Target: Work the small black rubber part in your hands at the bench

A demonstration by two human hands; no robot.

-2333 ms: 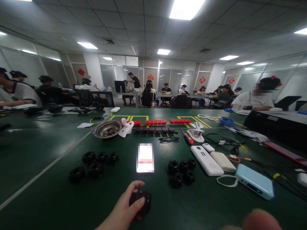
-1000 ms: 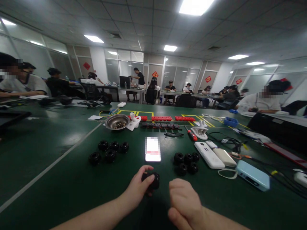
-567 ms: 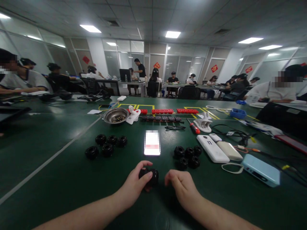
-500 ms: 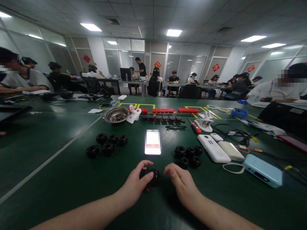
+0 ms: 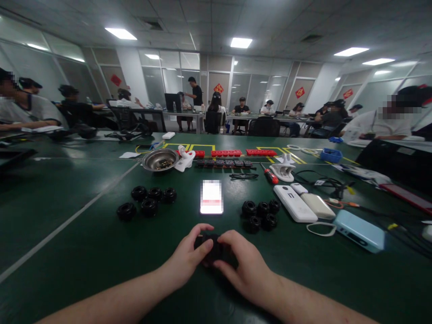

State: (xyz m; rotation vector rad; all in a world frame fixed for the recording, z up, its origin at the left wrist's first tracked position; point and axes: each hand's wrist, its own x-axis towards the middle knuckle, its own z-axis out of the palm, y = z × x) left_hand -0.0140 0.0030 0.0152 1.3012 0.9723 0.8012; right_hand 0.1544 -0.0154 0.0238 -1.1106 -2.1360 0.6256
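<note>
Between my hands, just above the green table point(image 5: 162, 297), is a black round part point(image 5: 213, 246), its lower side in shadow. My left hand point(image 5: 185, 256) grips it from the left, with the thumb across the near side and the fingers over the far side. From the right, the curled thumb and fingers of my right hand point(image 5: 245, 261) close around the same part. Similar black parts with a central hole lie in two groups of several: one left group point(image 5: 149, 207) and one right group point(image 5: 254, 223). Past my hands lies a phone point(image 5: 211, 209) with a lit screen.
Farther back are a metal bowl point(image 5: 160, 160) of small pieces, red strips point(image 5: 226, 153), a black strip point(image 5: 225, 164) and a screwdriver point(image 5: 271, 176). To the right lie a white slab point(image 5: 294, 204), a light blue box point(image 5: 359, 230) and cables. Other people sit around the room.
My right hand has moved left and closed onto the black round part, which only my left hand held before. The whole view has shifted slightly.
</note>
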